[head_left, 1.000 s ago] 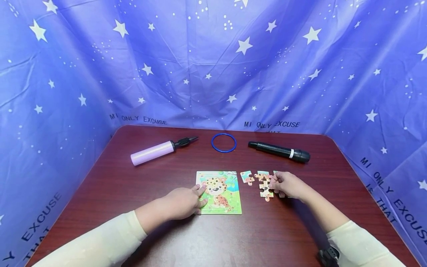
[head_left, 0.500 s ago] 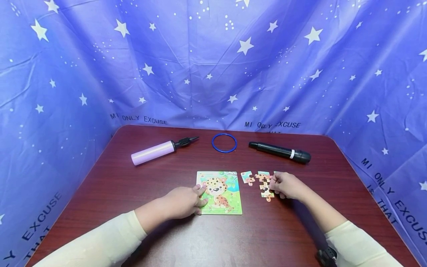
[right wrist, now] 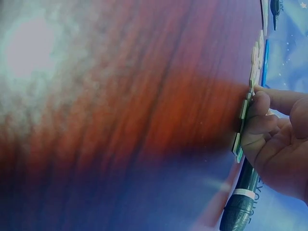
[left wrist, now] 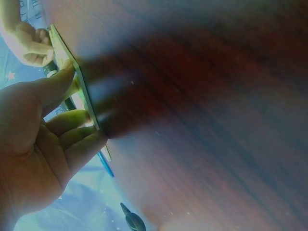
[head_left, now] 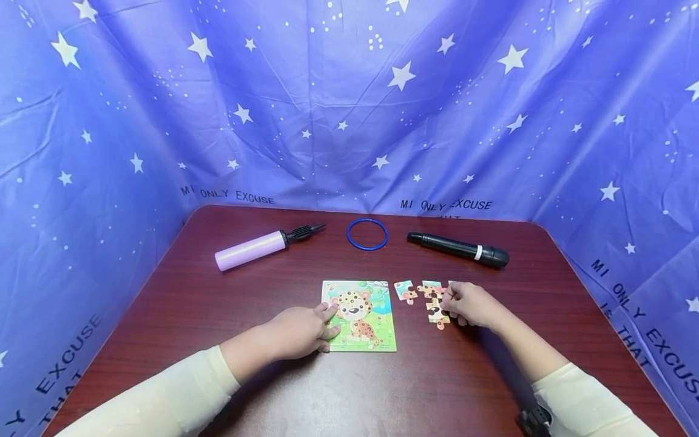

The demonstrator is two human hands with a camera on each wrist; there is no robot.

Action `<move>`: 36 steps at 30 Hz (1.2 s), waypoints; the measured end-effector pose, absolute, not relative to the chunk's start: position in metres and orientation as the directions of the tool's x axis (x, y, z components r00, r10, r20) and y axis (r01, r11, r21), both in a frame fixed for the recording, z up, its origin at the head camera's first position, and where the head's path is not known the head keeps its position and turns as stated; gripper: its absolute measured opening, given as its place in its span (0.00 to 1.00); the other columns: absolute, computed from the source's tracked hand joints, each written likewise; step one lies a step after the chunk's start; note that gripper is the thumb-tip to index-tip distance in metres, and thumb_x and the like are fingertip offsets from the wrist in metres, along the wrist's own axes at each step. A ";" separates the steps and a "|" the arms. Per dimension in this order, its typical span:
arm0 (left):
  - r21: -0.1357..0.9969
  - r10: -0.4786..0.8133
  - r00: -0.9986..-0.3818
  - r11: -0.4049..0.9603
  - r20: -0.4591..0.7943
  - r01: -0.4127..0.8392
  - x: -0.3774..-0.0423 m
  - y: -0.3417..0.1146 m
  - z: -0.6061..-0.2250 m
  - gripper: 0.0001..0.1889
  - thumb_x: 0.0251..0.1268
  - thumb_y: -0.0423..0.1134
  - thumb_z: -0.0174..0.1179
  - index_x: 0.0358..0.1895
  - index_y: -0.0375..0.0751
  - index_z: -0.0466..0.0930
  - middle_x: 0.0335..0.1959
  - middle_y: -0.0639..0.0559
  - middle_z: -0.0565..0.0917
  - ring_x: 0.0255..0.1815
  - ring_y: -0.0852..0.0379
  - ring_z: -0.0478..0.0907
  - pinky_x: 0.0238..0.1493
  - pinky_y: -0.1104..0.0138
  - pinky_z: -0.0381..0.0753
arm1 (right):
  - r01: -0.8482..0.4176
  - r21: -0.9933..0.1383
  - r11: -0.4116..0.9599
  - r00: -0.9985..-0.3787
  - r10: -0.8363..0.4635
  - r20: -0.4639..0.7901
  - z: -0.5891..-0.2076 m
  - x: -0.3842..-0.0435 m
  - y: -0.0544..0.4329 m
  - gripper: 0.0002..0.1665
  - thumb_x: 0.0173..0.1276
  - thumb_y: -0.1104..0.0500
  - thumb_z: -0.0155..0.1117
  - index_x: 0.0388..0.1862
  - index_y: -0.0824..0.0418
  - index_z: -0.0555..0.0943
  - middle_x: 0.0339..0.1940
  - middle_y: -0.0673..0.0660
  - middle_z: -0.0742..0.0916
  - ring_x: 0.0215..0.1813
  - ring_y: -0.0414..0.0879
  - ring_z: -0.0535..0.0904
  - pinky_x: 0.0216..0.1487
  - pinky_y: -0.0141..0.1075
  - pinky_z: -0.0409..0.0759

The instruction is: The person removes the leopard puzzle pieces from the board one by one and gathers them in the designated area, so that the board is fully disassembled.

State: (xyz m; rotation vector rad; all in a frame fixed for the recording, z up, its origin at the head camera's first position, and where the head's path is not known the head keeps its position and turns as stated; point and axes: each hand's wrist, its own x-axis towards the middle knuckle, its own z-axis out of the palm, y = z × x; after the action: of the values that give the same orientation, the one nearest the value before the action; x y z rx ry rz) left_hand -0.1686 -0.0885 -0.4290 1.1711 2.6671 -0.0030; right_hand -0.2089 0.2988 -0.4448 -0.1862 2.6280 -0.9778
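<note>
A square puzzle board (head_left: 377,331) with a cartoon leopard lies flat on the table. My left hand (head_left: 297,331) rests on its left edge, fingers spread over the rim; in the left wrist view, the fingers (left wrist: 84,149) reach along the edge of the board (left wrist: 83,84). Right of the board, my right hand (head_left: 471,303) is at a cluster of loose puzzle pieces (head_left: 435,315), thumb and index finger pinching one at the cluster's right side. The hand partly covers more pieces (right wrist: 236,144). A separate puzzle piece (head_left: 404,291) lies between board and cluster.
Along the back of the table (head_left: 262,315) lie a pink hand pump (head_left: 251,250) with a black nozzle, a blue ring (head_left: 347,235) and a black microphone (head_left: 455,246). A blue star-print curtain (head_left: 327,91) surrounds the back and sides.
The lower piece in the cluster has shifted slightly right, towards my right hand. My left hand and the board keep their places.
</note>
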 end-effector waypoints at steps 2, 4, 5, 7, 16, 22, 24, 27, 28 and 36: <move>0.090 0.727 -0.655 0.681 -0.207 0.727 -0.168 -0.089 -0.430 0.24 0.65 0.54 0.60 0.65 0.59 0.76 0.75 0.43 0.65 0.73 0.46 0.66 0.59 0.52 0.79 | -0.028 -0.650 0.759 -0.941 -0.239 -0.238 -0.444 -0.209 0.300 0.08 0.71 0.60 0.59 0.32 0.62 0.76 0.21 0.54 0.79 0.20 0.44 0.75 0.21 0.36 0.75; 0.089 0.728 -0.654 0.679 -0.206 0.729 -0.168 -0.089 -0.430 0.24 0.66 0.55 0.59 0.65 0.59 0.76 0.75 0.43 0.64 0.73 0.46 0.66 0.58 0.52 0.79 | -0.049 -0.652 0.757 -0.951 -0.234 -0.200 -0.440 -0.210 0.299 0.08 0.72 0.58 0.58 0.34 0.61 0.76 0.21 0.53 0.79 0.20 0.44 0.74 0.21 0.36 0.74; 0.087 0.729 -0.653 0.678 -0.205 0.730 -0.168 -0.089 -0.430 0.24 0.66 0.55 0.59 0.65 0.59 0.76 0.75 0.43 0.64 0.73 0.46 0.66 0.58 0.52 0.79 | -0.067 -0.652 0.755 -0.958 -0.231 -0.168 -0.438 -0.211 0.298 0.08 0.73 0.57 0.58 0.35 0.60 0.77 0.21 0.52 0.79 0.20 0.43 0.74 0.21 0.35 0.74; 0.084 0.728 -0.653 0.678 -0.207 0.730 -0.168 -0.090 -0.431 0.25 0.66 0.55 0.59 0.65 0.59 0.76 0.75 0.44 0.64 0.73 0.47 0.66 0.58 0.53 0.79 | -0.109 -0.651 0.751 -0.969 -0.227 -0.100 -0.431 -0.212 0.290 0.08 0.72 0.54 0.60 0.37 0.57 0.77 0.22 0.51 0.79 0.21 0.43 0.73 0.22 0.35 0.74; 0.072 0.733 -0.652 0.673 -0.191 0.736 -0.169 -0.092 -0.432 0.24 0.66 0.55 0.59 0.65 0.60 0.77 0.75 0.44 0.65 0.73 0.47 0.66 0.56 0.54 0.81 | -0.236 -0.699 0.675 -0.884 -0.448 -0.134 -0.417 -0.208 0.190 0.24 0.67 0.49 0.66 0.57 0.58 0.74 0.29 0.51 0.82 0.27 0.44 0.78 0.26 0.38 0.78; 0.062 0.751 -0.636 0.654 -0.177 0.754 -0.172 -0.089 -0.435 0.24 0.66 0.55 0.59 0.65 0.61 0.76 0.75 0.44 0.65 0.72 0.47 0.67 0.54 0.55 0.82 | -0.379 -0.560 0.737 -0.821 -0.547 -0.164 -0.440 -0.197 0.148 0.32 0.62 0.45 0.71 0.58 0.60 0.73 0.24 0.44 0.79 0.25 0.36 0.74 0.28 0.33 0.75; 0.075 0.751 -0.638 0.656 -0.170 0.751 -0.171 -0.089 -0.436 0.24 0.66 0.55 0.59 0.65 0.61 0.76 0.75 0.44 0.64 0.73 0.47 0.66 0.54 0.55 0.82 | -0.400 -0.505 0.765 -0.825 -0.540 -0.166 -0.445 -0.194 0.144 0.30 0.61 0.45 0.71 0.57 0.58 0.74 0.24 0.44 0.78 0.25 0.36 0.73 0.28 0.33 0.73; 0.090 0.727 -0.668 0.685 -0.160 0.723 -0.168 -0.090 -0.437 0.23 0.66 0.56 0.59 0.64 0.64 0.76 0.76 0.41 0.61 0.74 0.43 0.63 0.57 0.52 0.80 | -0.421 -0.446 0.789 -0.830 -0.534 -0.162 -0.448 -0.193 0.139 0.26 0.61 0.45 0.71 0.54 0.55 0.76 0.25 0.43 0.77 0.25 0.36 0.71 0.28 0.33 0.71; 0.089 0.713 -0.683 0.699 -0.158 0.709 -0.166 -0.091 -0.437 0.23 0.65 0.56 0.59 0.64 0.65 0.77 0.76 0.39 0.60 0.75 0.41 0.61 0.57 0.51 0.80 | -0.426 -0.440 0.790 -0.828 -0.536 -0.161 -0.448 -0.193 0.138 0.25 0.61 0.46 0.71 0.53 0.54 0.76 0.25 0.43 0.77 0.25 0.37 0.71 0.28 0.33 0.71; 0.106 0.638 -0.748 0.769 -0.185 0.630 -0.160 -0.092 -0.434 0.22 0.65 0.57 0.58 0.62 0.68 0.78 0.72 0.29 0.63 0.75 0.31 0.57 0.59 0.44 0.77 | -0.410 -0.456 0.790 -0.819 -0.539 -0.198 -0.445 -0.196 0.132 0.23 0.62 0.49 0.71 0.51 0.54 0.75 0.27 0.45 0.77 0.27 0.39 0.72 0.30 0.36 0.71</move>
State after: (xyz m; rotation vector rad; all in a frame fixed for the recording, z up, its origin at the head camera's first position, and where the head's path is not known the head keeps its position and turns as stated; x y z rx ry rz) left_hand -0.1601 -0.0916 -0.4335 0.9991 2.7537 0.0536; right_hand -0.1957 0.1316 -0.4454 -0.7262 2.6625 -0.5728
